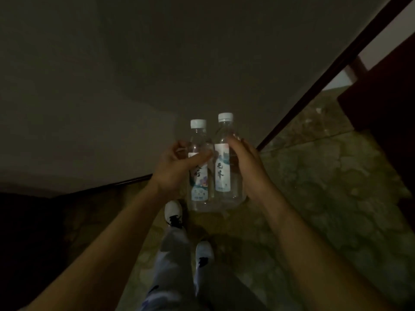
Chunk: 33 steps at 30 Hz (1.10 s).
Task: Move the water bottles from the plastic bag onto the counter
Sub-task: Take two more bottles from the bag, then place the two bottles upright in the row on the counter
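Two clear water bottles are being held upright, side by side and touching, above a patterned floor (pixel 325 176). Left hand (pixel 174 167) is wrapping the left bottle (pixel 198 176), thumb lying across its label; right hand (pixel 246 162) is curling round the right bottle (pixel 222 167). Both white caps are pointing up. White shoes (pixel 173 213) are showing below, near a dim wall (pixel 157 63).
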Tool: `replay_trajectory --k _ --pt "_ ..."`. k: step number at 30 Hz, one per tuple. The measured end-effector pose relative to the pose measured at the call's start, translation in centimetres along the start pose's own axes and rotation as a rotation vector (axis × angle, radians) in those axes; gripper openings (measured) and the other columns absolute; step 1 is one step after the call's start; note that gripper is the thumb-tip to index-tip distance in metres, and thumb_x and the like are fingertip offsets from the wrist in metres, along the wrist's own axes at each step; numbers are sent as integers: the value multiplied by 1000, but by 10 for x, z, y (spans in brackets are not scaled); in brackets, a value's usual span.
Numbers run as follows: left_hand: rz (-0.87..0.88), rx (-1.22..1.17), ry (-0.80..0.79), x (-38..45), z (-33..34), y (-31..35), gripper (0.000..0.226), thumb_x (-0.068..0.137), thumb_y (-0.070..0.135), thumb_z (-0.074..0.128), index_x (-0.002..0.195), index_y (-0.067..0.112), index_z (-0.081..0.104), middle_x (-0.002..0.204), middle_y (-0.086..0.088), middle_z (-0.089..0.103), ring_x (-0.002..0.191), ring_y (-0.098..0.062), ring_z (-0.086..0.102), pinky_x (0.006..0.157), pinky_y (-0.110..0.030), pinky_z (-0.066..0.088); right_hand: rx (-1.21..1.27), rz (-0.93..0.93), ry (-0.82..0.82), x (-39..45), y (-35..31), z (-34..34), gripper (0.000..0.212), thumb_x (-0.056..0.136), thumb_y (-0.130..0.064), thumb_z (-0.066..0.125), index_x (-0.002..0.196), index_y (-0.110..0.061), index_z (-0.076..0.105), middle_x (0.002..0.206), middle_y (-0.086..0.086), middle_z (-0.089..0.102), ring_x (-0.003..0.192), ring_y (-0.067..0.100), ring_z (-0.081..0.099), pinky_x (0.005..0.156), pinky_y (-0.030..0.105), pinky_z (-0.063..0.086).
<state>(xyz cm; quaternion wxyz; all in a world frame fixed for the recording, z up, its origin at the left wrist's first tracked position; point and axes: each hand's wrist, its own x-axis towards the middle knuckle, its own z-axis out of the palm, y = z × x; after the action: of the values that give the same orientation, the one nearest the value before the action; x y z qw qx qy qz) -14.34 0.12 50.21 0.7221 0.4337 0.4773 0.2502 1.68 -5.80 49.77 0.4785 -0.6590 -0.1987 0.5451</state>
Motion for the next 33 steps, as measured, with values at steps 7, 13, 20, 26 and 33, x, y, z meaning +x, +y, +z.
replay_trajectory --k 7,13,20,26,33 --pt "183 71 130 -80 -27 50 48 76 17 81 113 4 53 99 -7 75 89 -23 74 70 -31 58 -60 -206 -91 -57 -48 46 51 80 -43 73 120 -22 48 109 -1 68 93 14 71 78 35 59" --pt "287 -24 282 -138 -56 79 61 61 34 81 114 15 58 104 -3 74 97 -22 73 86 -43 57 -125 -408 -143 -92 -75 98 36 81 -46 72 96 -16 57 87 -1 70 75 13 71 65 29 56" --pt "424 -40 412 -216 -123 105 61 65 35 79 118 15 57 108 -3 73 99 -19 72 88 -40 55 -251 -559 -341 -146 -99 178 34 82 -49 69 94 -17 64 90 -1 73 83 13 72 75 35 59" --pt "547 -19 543 -300 -195 110 51 72 23 82 115 13 56 108 -2 74 99 -16 72 84 -34 54 -219 -572 -554 -207 -106 260 31 81 -24 77 103 -8 62 103 11 72 93 17 72 75 27 58" --pt "674 6 664 -415 -274 116 58 64 25 83 115 12 56 109 -1 73 97 -15 72 80 -33 56 -192 -651 -751 -297 -99 364 30 79 -16 76 105 -17 62 99 1 73 93 10 71 71 18 54"
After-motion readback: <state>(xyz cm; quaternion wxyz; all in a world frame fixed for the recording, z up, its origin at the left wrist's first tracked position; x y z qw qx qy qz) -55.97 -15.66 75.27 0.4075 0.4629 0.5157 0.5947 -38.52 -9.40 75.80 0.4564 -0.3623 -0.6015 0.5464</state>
